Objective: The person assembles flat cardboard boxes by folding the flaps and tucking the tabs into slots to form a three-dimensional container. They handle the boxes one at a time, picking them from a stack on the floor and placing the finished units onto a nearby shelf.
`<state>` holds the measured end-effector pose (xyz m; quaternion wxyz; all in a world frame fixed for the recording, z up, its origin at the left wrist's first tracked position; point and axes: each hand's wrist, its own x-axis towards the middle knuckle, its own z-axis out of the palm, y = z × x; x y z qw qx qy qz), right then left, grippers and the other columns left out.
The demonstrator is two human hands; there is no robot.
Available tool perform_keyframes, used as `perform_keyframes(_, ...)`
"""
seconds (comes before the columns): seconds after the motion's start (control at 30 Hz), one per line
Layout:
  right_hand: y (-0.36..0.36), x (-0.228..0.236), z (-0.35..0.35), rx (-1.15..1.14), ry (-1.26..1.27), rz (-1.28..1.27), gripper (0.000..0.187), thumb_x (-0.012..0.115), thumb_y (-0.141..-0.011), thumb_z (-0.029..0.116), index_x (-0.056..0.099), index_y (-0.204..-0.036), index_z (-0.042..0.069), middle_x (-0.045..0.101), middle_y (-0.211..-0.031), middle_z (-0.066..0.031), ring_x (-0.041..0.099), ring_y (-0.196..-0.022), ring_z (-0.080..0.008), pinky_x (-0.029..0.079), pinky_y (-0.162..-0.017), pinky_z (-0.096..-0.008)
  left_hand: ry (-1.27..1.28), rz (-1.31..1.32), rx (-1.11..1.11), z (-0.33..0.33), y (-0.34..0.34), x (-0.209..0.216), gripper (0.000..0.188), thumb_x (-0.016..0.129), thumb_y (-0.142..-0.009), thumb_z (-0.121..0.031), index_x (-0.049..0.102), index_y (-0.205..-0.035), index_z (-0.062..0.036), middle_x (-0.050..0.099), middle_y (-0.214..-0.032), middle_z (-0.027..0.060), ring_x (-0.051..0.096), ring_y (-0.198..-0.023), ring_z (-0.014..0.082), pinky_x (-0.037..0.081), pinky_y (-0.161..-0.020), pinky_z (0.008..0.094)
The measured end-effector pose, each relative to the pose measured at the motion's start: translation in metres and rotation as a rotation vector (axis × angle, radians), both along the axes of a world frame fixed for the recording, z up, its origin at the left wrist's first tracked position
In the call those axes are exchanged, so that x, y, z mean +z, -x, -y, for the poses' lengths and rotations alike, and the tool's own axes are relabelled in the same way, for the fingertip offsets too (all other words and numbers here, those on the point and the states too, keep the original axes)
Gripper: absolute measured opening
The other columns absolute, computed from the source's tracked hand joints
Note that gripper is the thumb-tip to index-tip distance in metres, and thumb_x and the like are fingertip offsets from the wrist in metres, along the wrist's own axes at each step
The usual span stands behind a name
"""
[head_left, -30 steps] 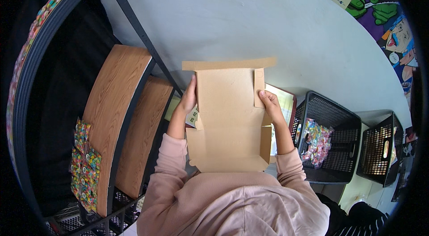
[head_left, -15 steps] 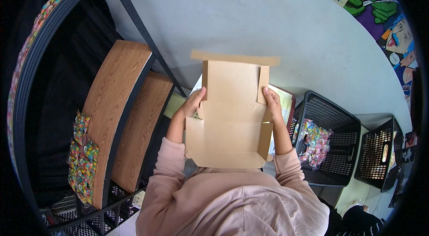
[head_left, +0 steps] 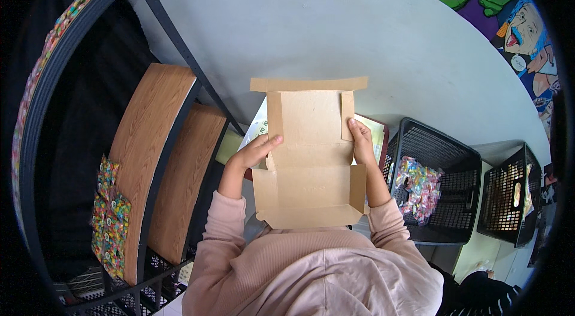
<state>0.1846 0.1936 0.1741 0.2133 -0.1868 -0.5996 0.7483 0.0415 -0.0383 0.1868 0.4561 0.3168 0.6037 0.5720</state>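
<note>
An unfolded brown cardboard box (head_left: 311, 181) hangs in front of me, lid raised away from me and inside facing up. Its far edge carries a flap folded outward, and narrow side flaps stand along the lid. My left hand (head_left: 261, 147) grips the left edge of the lid near the crease, thumb on the inner side. On the opposite edge, my right hand (head_left: 361, 136) pinches the right lid flap with its thumb inside. The fingers of both hands are mostly hidden behind the cardboard.
A black plastic basket (head_left: 466, 154) with wrapped sweets (head_left: 419, 190) stands at the right, beside a smaller black basket (head_left: 500, 196). Wood-topped shelves (head_left: 153, 136) at the left hold bags of colourful candy (head_left: 111, 226). Behind the box lies a table with papers (head_left: 259, 127).
The left hand's thumb has moved further onto the lid's inside. The left lid flap shows wider, and the box has tilted slightly. My view has shifted a little.
</note>
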Motion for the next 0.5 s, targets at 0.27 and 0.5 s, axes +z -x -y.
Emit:
perform_keyframes(0.27, 0.017, 0.042, -0.026, -0.144, 0.029, -0.271, 0.022, 0.050, -0.085, 0.022, 0.056, -0.092, 0.002, 0.057, -0.089, -0.0032, 0.053, -0.075, -0.0070, 0.042, -0.061, -0.0209, -0.037, 0.152, -0.028, 0.000, -0.003, 0.016, 0.047, 0.044, -0.087, -0.034, 0.045, -0.116, 0.0028, 0.054, -0.106, 0.0091, 0.051, -0.095, 0.0137, 0.040, -0.081, 0.0251)
perform_keyframes(0.5, 0.041, 0.059, -0.035, -0.235, -0.099, -0.247, 0.014, 0.061, -0.079, 0.013, 0.056, -0.087, 0.002, 0.059, -0.081, -0.0040, 0.055, -0.067, -0.0072, 0.043, -0.054, -0.0195, -0.452, 0.328, 0.243, -0.028, 0.018, 0.019, 0.037, 0.049, -0.084, -0.030, 0.050, -0.108, -0.0009, 0.056, -0.101, 0.0068, 0.053, -0.091, 0.0125, 0.044, -0.075, 0.0270)
